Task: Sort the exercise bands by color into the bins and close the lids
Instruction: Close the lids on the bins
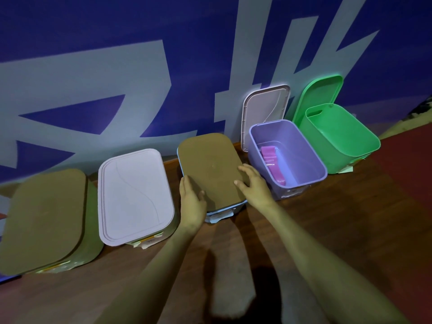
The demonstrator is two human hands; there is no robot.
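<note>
— Where is the brown lid?
— Laid on the middle blue bin, pressed by the left hand and right hand, fingers outstretched, nothing clasped.
— How is it handled?
— Judged light and stiff; best pressed at the rim corners.

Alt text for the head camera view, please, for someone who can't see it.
A left hand and right hand press a brown lid onto the middle bin of five against a blue wall. The two bins left of it are lidded; the purple bin, holding a pink band, and the green bin stand open.
</note>
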